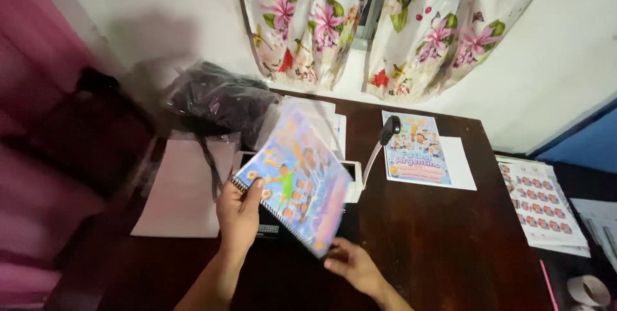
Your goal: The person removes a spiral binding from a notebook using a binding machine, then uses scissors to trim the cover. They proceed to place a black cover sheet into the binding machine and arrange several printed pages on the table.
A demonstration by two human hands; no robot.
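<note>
Left hand, as we read it, closes on the coil edge of the spiral notebook, tilting it above the dark wooden desk, while right hand touches its lower corner, fingers loosely spread, so lowering calls for steady support.

A single head-worn camera looks steeply down from close above the dark worktop, facing the flowered curtains and white wall at its far edge.
</note>
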